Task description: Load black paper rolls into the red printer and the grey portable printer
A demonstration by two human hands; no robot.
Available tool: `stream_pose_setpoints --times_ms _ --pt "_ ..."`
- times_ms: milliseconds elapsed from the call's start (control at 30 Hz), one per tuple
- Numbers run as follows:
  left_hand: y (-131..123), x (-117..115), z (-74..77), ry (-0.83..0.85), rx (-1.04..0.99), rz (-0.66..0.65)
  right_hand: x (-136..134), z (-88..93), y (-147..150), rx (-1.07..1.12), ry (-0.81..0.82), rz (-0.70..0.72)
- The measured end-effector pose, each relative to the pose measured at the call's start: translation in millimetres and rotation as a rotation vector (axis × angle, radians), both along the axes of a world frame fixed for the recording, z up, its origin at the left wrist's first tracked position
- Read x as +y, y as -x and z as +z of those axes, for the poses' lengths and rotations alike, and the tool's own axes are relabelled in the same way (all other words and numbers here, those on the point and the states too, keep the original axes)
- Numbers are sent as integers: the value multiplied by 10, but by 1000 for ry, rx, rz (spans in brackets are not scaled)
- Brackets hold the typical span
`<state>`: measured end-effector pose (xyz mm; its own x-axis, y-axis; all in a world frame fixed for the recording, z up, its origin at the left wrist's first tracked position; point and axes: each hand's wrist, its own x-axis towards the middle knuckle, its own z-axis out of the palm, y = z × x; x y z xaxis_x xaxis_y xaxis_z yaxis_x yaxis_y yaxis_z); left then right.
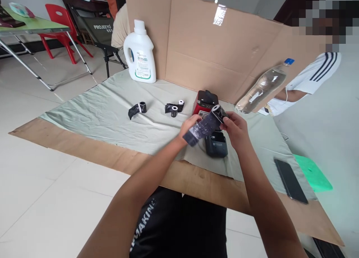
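My right hand (236, 127) grips a small roll of black film (220, 112) with a white core, held above the table. A printed-looking black strip hangs from the roll toward the lower left. My left hand (188, 125) is behind the strip, near a red and black box-shaped device (198, 100); the strip hides most of its fingers, so I cannot tell whether it touches either. Below the roll lies a dark portable printer (216, 145). To the left are a black roll with a loose tail (142, 107) and two smaller ones (174, 111) close together.
A cardboard panel (202, 41) stands along the back. Before it are a white detergent bottle (141, 55) and a leaning clear plastic bottle (263, 86). A phone (291, 180) lies on the grey cloth (112, 115) at right. A person in a white sleeve (322, 76) is behind the panel.
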<state>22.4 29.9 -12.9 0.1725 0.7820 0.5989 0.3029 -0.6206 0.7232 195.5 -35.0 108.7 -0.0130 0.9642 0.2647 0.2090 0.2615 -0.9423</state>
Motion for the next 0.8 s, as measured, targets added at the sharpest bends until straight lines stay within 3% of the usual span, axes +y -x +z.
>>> stream_pose_setpoints --times_ms 100,233,300,567,667,800 --pt "37 -49 134 67 -133 -32 -63 -75 -236 5 103 46" --pt "-2 -171 282 106 -239 -362 -130 -179 -361 -188 118 107" --pt "-42 -238 305 142 -204 -414 -160 -217 -388 -284 101 124" --pt "-169 -394 252 234 -69 -316 -160 -299 -490 -690 -254 132" --pt "-172 -379 247 277 -90 -273 -52 -289 -583 -784 -233 144" --pt "-117 -275 228 313 -225 -120 145 -218 -686 -956 -96 165"
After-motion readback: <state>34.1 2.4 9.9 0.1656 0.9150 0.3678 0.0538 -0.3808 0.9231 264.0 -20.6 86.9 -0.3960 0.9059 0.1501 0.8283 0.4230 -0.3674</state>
